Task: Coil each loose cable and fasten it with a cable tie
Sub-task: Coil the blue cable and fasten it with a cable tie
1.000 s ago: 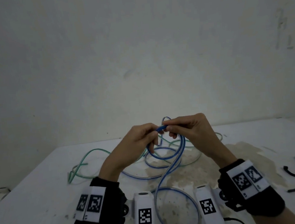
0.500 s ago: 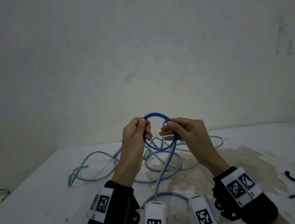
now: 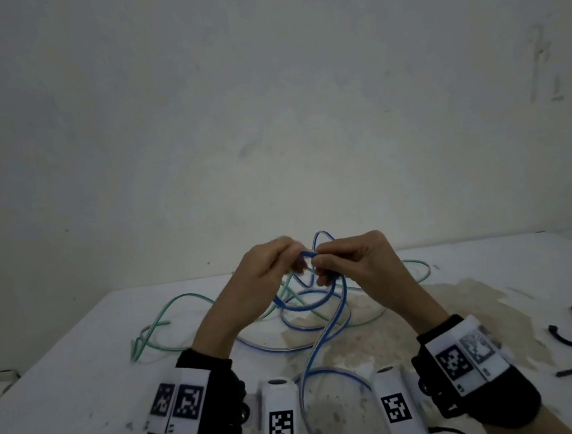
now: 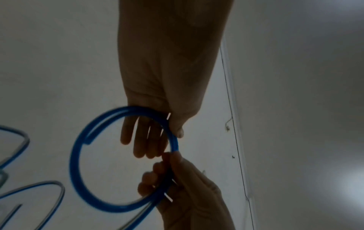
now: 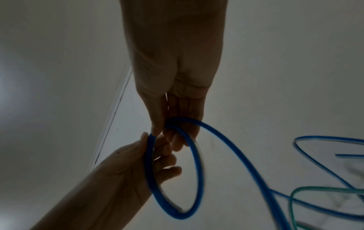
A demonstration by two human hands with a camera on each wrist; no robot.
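Hands: left hand (image 3: 262,280) and right hand (image 3: 357,266) pinch a springy, light blue cable (image 3: 323,323) loop; best gripped where turns overlap.

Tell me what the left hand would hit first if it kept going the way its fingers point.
Most likely the right hand: the left hand points at it across the blue cable loop both hands pinch, fingertips almost touching. Depth is hard to judge.
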